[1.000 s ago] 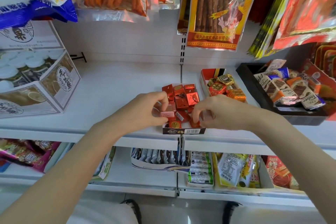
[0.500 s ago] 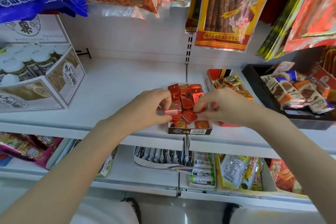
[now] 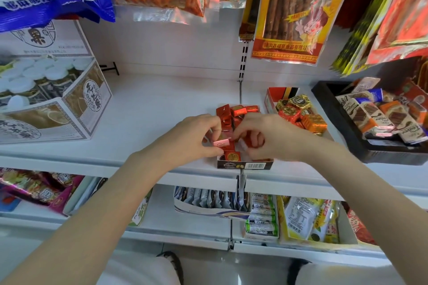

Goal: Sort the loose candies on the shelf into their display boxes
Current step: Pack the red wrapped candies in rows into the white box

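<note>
White shop shelf (image 3: pixel 148 109), hanging snack bags along the top edge, all cut off by the frame. Far left: printed carton (image 3: pixel 53 109) of white-capped jars, left side out of frame.

Left hand (image 3: pixel 196 139): grip closed, thumb and fingertips pinching a pink-wrapped candy (image 3: pixel 221 143) just above the front end of the dark display box (image 3: pixel 245 165) at the shelf's front edge. Box front with its barcode shows; side walls mostly hidden behind both hands.

Red square candies (image 3: pixel 231 113) fill the box; only the back rows and 1 gold-topped piece at the front are clear, the middle is covered by fingers.

Right hand (image 3: pixel 271 139): fingers curled down into the box, tips among the red pieces. Motion blur here, cannot tell whether it has hold of 1 or just touches them.

Right of the box: red display box (image 3: pixel 273 96) with gold, red and orange foil candies (image 3: pixel 298 109) heaped in it, near end hidden behind the right wrist.

Far right: black tray (image 3: pixel 328 99) of wrapped chocolate bars (image 3: pixel 379 115), right edge cropped. Lower shelf goods partly blocked by both forearms.
</note>
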Available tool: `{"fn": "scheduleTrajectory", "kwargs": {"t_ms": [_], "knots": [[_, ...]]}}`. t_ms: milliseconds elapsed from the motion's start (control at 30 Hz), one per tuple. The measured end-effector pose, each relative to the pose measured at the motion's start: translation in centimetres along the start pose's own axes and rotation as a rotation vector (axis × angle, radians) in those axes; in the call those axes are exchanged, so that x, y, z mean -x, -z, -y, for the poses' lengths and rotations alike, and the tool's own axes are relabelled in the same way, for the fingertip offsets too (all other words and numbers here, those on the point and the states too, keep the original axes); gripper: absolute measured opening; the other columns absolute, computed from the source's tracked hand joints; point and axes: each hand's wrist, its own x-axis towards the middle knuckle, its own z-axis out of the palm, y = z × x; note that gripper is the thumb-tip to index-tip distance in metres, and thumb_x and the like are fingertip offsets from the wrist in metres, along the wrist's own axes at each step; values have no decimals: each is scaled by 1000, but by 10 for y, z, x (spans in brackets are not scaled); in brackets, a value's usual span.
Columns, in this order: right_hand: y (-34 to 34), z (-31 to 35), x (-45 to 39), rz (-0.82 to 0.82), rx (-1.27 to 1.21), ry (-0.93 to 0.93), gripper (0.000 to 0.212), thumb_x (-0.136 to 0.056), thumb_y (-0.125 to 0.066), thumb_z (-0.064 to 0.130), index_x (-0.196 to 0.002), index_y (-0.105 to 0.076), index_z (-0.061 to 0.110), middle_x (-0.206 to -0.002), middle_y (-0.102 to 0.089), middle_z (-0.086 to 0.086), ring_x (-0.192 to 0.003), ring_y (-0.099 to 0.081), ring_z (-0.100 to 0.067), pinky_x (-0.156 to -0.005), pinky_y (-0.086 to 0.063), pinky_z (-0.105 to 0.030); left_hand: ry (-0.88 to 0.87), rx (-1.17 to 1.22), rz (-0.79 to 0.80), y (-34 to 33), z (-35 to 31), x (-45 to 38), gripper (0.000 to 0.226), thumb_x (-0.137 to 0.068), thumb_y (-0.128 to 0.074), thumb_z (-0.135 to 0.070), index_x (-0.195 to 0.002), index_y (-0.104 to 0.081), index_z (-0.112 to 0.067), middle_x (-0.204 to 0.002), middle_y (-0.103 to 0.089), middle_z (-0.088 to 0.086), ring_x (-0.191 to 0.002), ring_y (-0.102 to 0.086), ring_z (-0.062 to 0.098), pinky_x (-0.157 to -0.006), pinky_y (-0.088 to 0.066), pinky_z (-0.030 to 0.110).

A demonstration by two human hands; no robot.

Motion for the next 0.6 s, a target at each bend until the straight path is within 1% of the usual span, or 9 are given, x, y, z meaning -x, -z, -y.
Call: {"fn": "scheduleTrajectory", "kwargs": {"t_ms": [100,167,233,267,333,400,433,500,600], "knots": [[19,-12,9,-78,-249,-77,26,-74,-63,16,-88,-62,37,-95,-51,12,-71,-63,-1,-75,-52,-16,-3,-5,7,0,1,0,35,-75,-72,-22,-66,-38,-26,-82,-51,-12,-82,-52,3,-75,-44,23],[25,-17,15,-49,-357,-81,29,-72,-63,10,-82,-63,37,-96,-54,9,-74,-66,-2,-78,-54,-17,-6,-12,12,-1,1,0,35,-75,-72,-22,-67,-38,-26,-83,-51,-11,-83,-53,6,-75,-43,22],[23,-19,18,30,-334,-91,31,-73,-67,6,-80,-63,36,-98,-56,6,-82,-67,-5,-81,-54,-19,-10,-14,12,-1,0,-1,36,-75,-72,-22,-66,-38,-27,-84,-52,-10,-84,-53,7,-76,-43,21],[21,-19,19,51,-318,-99,30,-74,-69,7,-80,-63,36,-99,-57,6,-85,-66,-6,-83,-54,-20,-11,-15,12,0,0,-1,36,-75,-72,-22,-66,-38,-27,-84,-52,-9,-84,-53,7,-76,-43,21],[19,-16,19,43,-290,-91,27,-76,-70,9,-79,-63,35,-98,-59,7,-87,-66,-8,-84,-54,-24,-11,-16,13,-1,0,-1,36,-75,-72,-22,-66,-38,-27,-85,-53,-8,-85,-53,8,-76,-43,21],[19,-12,18,47,-274,-102,27,-79,-67,5,-82,-61,32,-97,-60,10,-88,-66,-8,-84,-55,-26,-11,-18,11,-1,-1,-1,36,-75,-72,-22,-66,-38,-27,-86,-54,-8,-85,-54,8,-76,-43,22],[19,-11,17,64,-282,-122,28,-80,-65,3,-87,-60,30,-99,-62,10,-89,-66,-8,-84,-55,-26,-10,-19,11,-1,-1,-1,36,-75,-72,-22,-66,-38,-27,-88,-55,-7,-86,-54,9,-77,-44,23],[17,-9,15,96,-308,-152,32,-81,-62,-1,-98,-57,26,-102,-65,7,-93,-65,-6,-86,-53,-21,-10,-15,11,-1,-1,-1,36,-76,-72,-22,-66,-38,-27,-90,-57,-5,-88,-55,10,-78,-45,24],[13,-7,13,117,-244,-156,34,-83,-58,-4,-103,-56,24,-104,-66,5,-95,-63,-4,-87,-51,-16,-10,-15,13,-1,0,-1,34,-76,-72,-22,-67,-39,-26,-90,-56,-5,-87,-55,10,-76,-44,20]]}}
